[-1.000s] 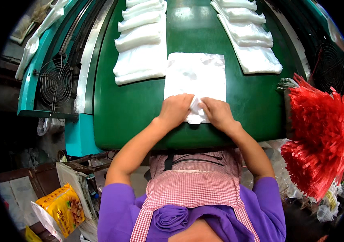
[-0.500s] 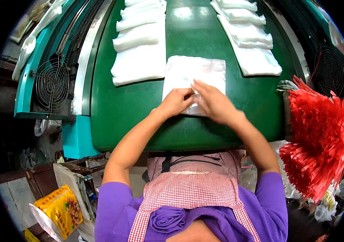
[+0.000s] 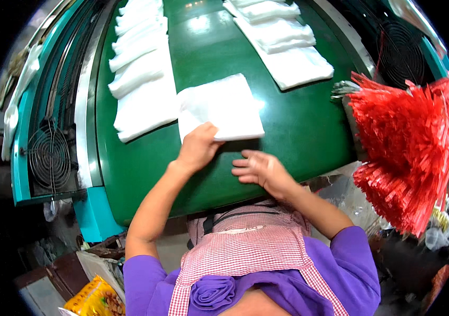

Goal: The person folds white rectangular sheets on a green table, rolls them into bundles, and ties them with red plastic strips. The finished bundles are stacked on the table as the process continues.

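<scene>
Head view: green, smooth tabletop (image 3: pixel 298 126) with a rounded front edge, filling the middle and upper part. One person at its near side, in a purple short-sleeved shirt (image 3: pixel 345 258) and a red-and-white checked cloth apron (image 3: pixel 245 253). Turquoise metal frame (image 3: pixel 95 210) with dark inner channels, along the tabletop's left side. Bushy bundle of red plastic strips (image 3: pixel 403 152), at the right edge of the tabletop. Row of overlapping white plastic bags (image 3: pixel 143 84), running lengthwise on the left of the tabletop. Second, similar row of white plastic bags (image 3: pixel 280 39), slanting on the right. Flat, squarish white plastic piece (image 3: pixel 222 108), between the two rows and nearer the person, lying just beside the left row; whether the two touch cannot be told. Round coiled-wire guard (image 3: pixel 49 158), at far left; dark round wire guard (image 3: pixel 401 55), at upper right. Yellow printed packet (image 3: pixel 94 297), at lower left, partly cut off. Left hand (image 3: pixel 197 149), grasping the near edge of the white plastic piece toward its left corner. Right hand (image 3: pixel 264 171), released, fingers spread and slightly blurred, apart from the piece on its near side. Purple cloth rosette (image 3: pixel 213 292), on the shirt front.
</scene>
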Available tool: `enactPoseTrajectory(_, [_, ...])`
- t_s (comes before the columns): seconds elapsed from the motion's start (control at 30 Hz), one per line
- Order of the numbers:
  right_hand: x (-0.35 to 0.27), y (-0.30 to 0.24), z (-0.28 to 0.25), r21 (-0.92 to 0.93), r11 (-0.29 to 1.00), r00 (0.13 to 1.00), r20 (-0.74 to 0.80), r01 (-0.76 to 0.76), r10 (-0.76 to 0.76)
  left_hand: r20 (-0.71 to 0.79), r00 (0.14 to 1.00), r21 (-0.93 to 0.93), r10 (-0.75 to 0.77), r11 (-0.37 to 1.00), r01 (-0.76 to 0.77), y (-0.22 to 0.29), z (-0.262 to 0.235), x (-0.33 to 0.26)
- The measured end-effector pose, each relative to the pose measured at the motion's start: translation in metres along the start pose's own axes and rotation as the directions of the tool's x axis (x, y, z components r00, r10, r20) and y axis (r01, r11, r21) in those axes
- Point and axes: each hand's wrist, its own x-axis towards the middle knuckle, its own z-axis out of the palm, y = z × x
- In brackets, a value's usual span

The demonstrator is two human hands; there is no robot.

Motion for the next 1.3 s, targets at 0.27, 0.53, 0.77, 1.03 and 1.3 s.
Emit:
enactPoseTrajectory(0.27, [0.043,-0.034,-0.027,-0.412,0.763,0.857,0.368,0.499,-0.361,0.280,0.938,-0.117,0.202,0.977,-0.176,0.012,-0.023,-0.053])
enactPoseTrajectory(0.53, [0.053,-0.059,-0.040,-0.554,-0.441,0.584,0.808,0.706,-0.078,0.175,0.914,0.356,0.365,0.842,-0.405,0.039,-0.051,0.016])
enactPoseTrajectory(0.77, [-0.007,-0.063,-0.023,-0.889,0.289,0.934,0.352,0.354,-0.060,0.284,0.949,0.228,0.136,0.952,-0.205,0.032,-0.009,-0.020])
enactPoseTrajectory(1.03, [-0.008,-0.032,-0.015,-0.914,-0.062,0.859,0.399,0.401,-0.320,0.177,0.984,-0.002,0.001,1.000,-0.001,0.030,-0.019,-0.068])
enactPoseTrajectory(1.3, [0.040,-0.045,-0.061,-0.233,0.856,0.793,-0.324,0.462,-0.516,0.083,0.991,-0.039,0.107,0.994,-0.104,0.039,0.008,-0.003])
